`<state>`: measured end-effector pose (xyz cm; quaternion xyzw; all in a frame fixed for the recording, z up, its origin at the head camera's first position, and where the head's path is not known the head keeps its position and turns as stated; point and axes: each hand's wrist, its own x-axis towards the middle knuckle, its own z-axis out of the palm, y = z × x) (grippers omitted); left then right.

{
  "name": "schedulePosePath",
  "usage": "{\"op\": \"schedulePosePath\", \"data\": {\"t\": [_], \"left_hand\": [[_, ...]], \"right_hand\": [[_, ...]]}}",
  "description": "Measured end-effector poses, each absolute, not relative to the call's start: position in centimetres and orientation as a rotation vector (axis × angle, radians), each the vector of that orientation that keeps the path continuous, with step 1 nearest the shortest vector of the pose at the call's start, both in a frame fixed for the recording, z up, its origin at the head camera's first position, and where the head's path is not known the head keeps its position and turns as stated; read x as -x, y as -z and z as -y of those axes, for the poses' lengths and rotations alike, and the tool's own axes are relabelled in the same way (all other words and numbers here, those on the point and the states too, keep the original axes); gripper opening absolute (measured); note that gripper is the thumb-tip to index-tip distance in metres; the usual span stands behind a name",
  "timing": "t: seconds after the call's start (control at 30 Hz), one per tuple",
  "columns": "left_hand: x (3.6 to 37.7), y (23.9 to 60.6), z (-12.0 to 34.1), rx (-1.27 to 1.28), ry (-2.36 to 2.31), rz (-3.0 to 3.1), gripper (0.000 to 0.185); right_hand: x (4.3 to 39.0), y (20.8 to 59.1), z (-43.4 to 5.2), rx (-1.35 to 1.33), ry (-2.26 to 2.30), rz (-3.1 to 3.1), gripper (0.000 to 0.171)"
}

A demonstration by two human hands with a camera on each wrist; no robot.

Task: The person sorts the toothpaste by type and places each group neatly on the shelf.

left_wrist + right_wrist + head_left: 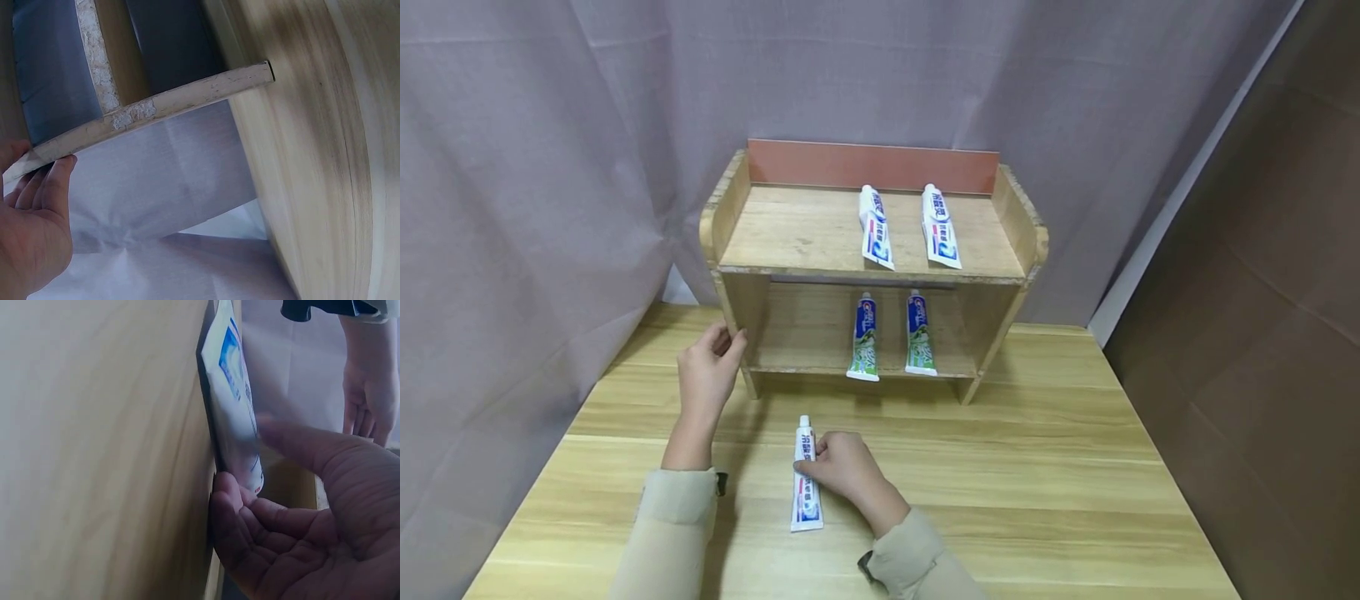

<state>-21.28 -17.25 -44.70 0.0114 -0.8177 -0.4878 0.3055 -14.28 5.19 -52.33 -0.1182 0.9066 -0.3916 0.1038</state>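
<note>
My right hand [848, 468] pinches a white toothpaste tube [807, 500] close over the table, its thumb across the printed face and its fingers at the right edge. The tube's cap points toward the shelf. In the right wrist view the same tube [228, 394] stands out between thumb and fingers. My left hand [709, 367] grips the front edge of the left side panel [181, 97] of a small wooden shelf [805, 225], thumb on one face and fingers on the other. Two white toothpaste tubes [876, 227] lie on the upper board.
On the lower board lie two blue and green toothpaste tubes [865, 337], their flat ends at the front edge. A reddish back strip [872, 165] tops the shelf. The wooden table [1037, 467] meets a grey curtain [865, 75] behind and a brown panel [1262, 333] at right.
</note>
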Motion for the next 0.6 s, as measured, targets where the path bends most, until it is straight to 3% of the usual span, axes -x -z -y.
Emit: {"op": "schedulePosePath", "data": {"t": [0.6], "left_hand": [[21.31,44.77,17.24,-0.023,1.259,2.165,0.02]], "right_hand": [[14.64,52.04,-4.89,0.418,1.005,-2.746,0.027]]}}
